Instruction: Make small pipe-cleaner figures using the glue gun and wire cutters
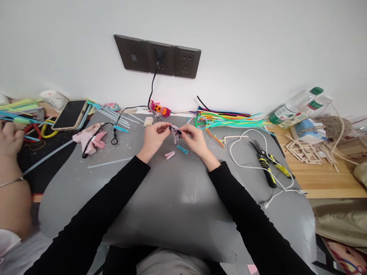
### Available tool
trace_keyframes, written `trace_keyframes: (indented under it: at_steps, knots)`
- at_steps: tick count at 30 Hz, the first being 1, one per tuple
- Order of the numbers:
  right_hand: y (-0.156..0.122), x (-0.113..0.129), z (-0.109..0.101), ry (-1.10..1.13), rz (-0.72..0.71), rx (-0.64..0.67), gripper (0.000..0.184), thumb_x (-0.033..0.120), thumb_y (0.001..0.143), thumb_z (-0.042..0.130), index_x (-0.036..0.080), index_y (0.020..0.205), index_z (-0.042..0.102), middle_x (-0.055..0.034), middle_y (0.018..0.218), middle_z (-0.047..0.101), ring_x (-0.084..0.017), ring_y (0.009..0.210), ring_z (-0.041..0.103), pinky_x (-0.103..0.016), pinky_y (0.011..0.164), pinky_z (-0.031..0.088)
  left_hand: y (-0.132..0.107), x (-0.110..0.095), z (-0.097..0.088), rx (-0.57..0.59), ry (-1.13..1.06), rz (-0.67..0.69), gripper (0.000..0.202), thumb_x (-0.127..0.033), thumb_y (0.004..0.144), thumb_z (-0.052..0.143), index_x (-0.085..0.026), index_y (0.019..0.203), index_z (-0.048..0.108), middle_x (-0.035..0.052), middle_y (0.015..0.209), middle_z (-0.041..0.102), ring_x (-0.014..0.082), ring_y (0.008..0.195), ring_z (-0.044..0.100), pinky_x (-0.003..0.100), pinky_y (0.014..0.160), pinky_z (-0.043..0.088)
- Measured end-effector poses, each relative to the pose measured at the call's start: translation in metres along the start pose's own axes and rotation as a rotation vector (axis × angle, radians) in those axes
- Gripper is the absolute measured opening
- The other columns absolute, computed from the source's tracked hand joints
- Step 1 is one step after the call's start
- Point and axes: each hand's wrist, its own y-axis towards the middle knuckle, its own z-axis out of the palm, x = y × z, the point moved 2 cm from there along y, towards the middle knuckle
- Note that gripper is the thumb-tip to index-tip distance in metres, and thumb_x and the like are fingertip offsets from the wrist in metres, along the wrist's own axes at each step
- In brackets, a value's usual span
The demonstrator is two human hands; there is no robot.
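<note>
Just short of your hands, a pink offcut (169,154) and a blue offcut (182,149) lie loose on the grey mat (172,198). Your left hand (153,137) and right hand (195,139) both pinch a small pink piece (174,132) between them; a slip could lose it among those. Beyond, the black cable (151,91) might snag.

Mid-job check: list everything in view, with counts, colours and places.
pink piece: one, pink, pinched between both hands
loose bits: two, pink and teal, cushion below hands
cushion: one, grey, under the arms
pliers: one, black-yellow, cushion's right
white cable: one, white, beside pliers
craft stems: many, mixed colours, by wall
phone: one, dark, far left
wall sockets: three, dark, wall
other person's hand: one, left edge
left hand: one, gripping pink piece
right hand: one, gripping pink piece
</note>
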Motion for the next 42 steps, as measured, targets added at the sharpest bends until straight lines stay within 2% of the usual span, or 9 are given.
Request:
trace_keyframes:
  at_steps: [5, 8, 11, 15, 21, 30, 33, 38, 42]
  knots:
    - [0.002, -0.011, 0.004, 0.203, 0.14, 0.013, 0.028, 0.048, 0.094, 0.066, 0.024, 0.108, 0.063, -0.0047, 0.095, 0.074, -0.018, 0.085, 0.071, -0.033, 0.077, 0.058, -0.003, -0.005, 0.003, -0.077, 0.029, 0.074, 0.029, -0.037, 0.08, 0.072, -0.016, 0.1, 0.076, 0.0102, 0.102, 0.081, 0.0231, 0.094, 0.078, 0.038, 0.093, 0.062]
    - [0.003, -0.011, 0.003, 0.239, 0.199, 0.034, 0.029, 0.051, 0.092, 0.069, 0.024, 0.101, 0.062, -0.0023, 0.084, 0.071, -0.017, 0.077, 0.069, -0.032, 0.073, 0.057, -0.005, -0.007, 0.004, -0.091, 0.029, 0.094, 0.027, -0.035, 0.081, 0.07, -0.017, 0.1, 0.075, 0.0097, 0.103, 0.08, 0.0229, 0.094, 0.077, 0.038, 0.093, 0.063]
    - [0.004, -0.008, -0.001, 0.147, 0.15, -0.012, 0.031, 0.052, 0.09, 0.072, 0.022, 0.089, 0.065, -0.0054, 0.092, 0.07, -0.018, 0.087, 0.067, -0.032, 0.075, 0.056, -0.008, -0.01, 0.006, -0.104, 0.014, 0.112, 0.025, -0.034, 0.082, 0.069, -0.017, 0.101, 0.075, 0.0089, 0.1, 0.08, 0.0222, 0.093, 0.077, 0.037, 0.092, 0.063]
    - [0.006, -0.006, -0.002, 0.127, 0.084, -0.033, 0.034, 0.055, 0.086, 0.074, 0.021, 0.085, 0.068, -0.0101, 0.111, 0.069, -0.021, 0.106, 0.065, -0.034, 0.084, 0.057, -0.01, -0.013, 0.007, -0.109, 0.0, 0.148, 0.024, -0.034, 0.083, 0.067, -0.018, 0.1, 0.074, 0.0082, 0.1, 0.079, 0.0214, 0.093, 0.077, 0.037, 0.093, 0.063]
    - [0.003, -0.007, 0.006, 0.332, 0.252, 0.116, 0.044, 0.063, 0.083, 0.076, 0.022, 0.09, 0.063, -0.0032, 0.085, 0.073, -0.017, 0.08, 0.071, -0.035, 0.081, 0.06, -0.013, -0.014, 0.009, -0.132, 0.072, 0.18, 0.024, -0.033, 0.088, 0.063, -0.018, 0.103, 0.074, 0.0087, 0.106, 0.079, 0.0205, 0.096, 0.076, 0.035, 0.094, 0.062]
    - [0.002, -0.007, 0.005, 0.523, 0.364, 0.206, 0.047, 0.059, 0.076, 0.086, 0.022, 0.084, 0.059, -0.0033, 0.085, 0.078, -0.016, 0.079, 0.075, -0.029, 0.069, 0.061, -0.015, -0.019, 0.008, -0.145, 0.166, 0.271, 0.02, -0.029, 0.088, 0.064, -0.019, 0.1, 0.076, 0.0067, 0.101, 0.079, 0.0189, 0.091, 0.075, 0.032, 0.088, 0.062]
    - [0.002, -0.01, 0.005, 0.556, 0.382, 0.189, 0.046, 0.057, 0.075, 0.088, 0.022, 0.084, 0.06, -0.003, 0.084, 0.079, -0.016, 0.077, 0.074, -0.029, 0.069, 0.061, -0.015, -0.022, 0.007, -0.165, 0.184, 0.289, 0.018, -0.027, 0.087, 0.065, -0.019, 0.099, 0.076, 0.0065, 0.1, 0.079, 0.0189, 0.089, 0.075, 0.033, 0.087, 0.061]
    - [0.002, -0.016, 0.003, 0.561, 0.375, 0.127, 0.048, 0.056, 0.074, 0.09, 0.022, 0.085, 0.058, -0.0036, 0.084, 0.078, -0.015, 0.074, 0.073, -0.029, 0.07, 0.06, -0.014, -0.023, 0.004, -0.169, 0.233, 0.229, 0.021, -0.024, 0.087, 0.063, -0.02, 0.101, 0.077, 0.0058, 0.101, 0.079, 0.0186, 0.091, 0.074, 0.031, 0.085, 0.06]
    - [0.003, -0.022, 0.001, 0.488, 0.322, 0.077, 0.041, 0.048, 0.078, 0.086, 0.023, 0.091, 0.056, -0.0016, 0.083, 0.074, -0.015, 0.07, 0.07, -0.029, 0.066, 0.058, -0.011, -0.02, 0.004, -0.09, 0.138, 0.235, 0.021, -0.03, 0.087, 0.065, -0.018, 0.101, 0.076, 0.0084, 0.103, 0.078, 0.0204, 0.093, 0.074, 0.033, 0.087, 0.061]
